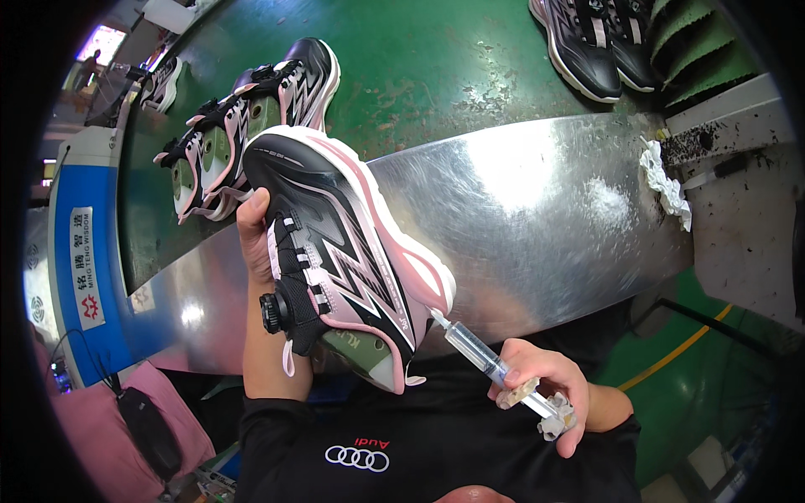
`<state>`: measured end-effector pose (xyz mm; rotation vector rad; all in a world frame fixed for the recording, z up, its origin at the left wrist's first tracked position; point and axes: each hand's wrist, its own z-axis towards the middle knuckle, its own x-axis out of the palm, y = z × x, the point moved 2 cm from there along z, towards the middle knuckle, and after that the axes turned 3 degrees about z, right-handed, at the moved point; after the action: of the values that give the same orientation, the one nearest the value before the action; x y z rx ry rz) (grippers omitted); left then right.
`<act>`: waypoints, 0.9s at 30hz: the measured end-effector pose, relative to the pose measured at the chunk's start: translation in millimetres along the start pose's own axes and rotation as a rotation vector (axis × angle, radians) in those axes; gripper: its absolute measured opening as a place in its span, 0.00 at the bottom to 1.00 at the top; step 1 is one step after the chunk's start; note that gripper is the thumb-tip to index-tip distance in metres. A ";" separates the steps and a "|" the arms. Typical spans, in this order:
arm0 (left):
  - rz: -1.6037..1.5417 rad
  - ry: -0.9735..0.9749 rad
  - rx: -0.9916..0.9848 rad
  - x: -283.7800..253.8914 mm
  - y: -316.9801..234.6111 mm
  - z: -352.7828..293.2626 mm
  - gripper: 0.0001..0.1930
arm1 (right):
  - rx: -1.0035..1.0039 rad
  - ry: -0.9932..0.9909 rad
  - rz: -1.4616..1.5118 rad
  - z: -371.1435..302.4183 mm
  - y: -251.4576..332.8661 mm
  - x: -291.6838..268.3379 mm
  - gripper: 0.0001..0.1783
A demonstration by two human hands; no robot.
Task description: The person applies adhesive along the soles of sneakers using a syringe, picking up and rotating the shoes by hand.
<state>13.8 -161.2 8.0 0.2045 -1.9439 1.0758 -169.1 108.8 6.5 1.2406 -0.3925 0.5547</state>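
My left hand (254, 228) is closed round the toe and upper of a black, white and pink sneaker (348, 251), held up on its side in front of me. A dial (275, 313) and black laces sit on the shoe's upper, and a green shoe last (360, 352) shows in its opening. My right hand (545, 381) grips a clear syringe (478, 350) by its flange and plunger, both wrapped in whitish material. The syringe's tip points at the shoe near the heel, close to the edge of the sole; whether it touches is hard to tell.
Beyond the shoe lies a shiny metal ledge (537, 243) with a white powdery patch. Similar sneakers (306, 88) on lasts stand on the green surface at left; another black pair (587, 50) stands at far right. Crumpled white tissue (665, 184) hangs by the right-hand panel.
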 end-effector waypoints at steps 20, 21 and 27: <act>0.357 -0.202 0.033 -50.1 -40.3 -53.1 0.22 | -0.007 0.003 -0.012 1.8 -14.9 -12.1 0.47; 0.449 -0.239 0.049 -63.2 -46.0 -58.6 0.21 | -0.022 0.018 -0.068 4.2 -15.5 -12.6 0.47; 0.423 -0.282 0.047 -122.6 -77.4 -106.1 0.22 | -0.040 0.036 -0.199 16.0 -14.2 -8.2 0.45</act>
<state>192.2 -159.7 -13.0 -0.0371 -2.2791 1.4291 -167.1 88.8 -4.6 1.2136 -0.2451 0.3963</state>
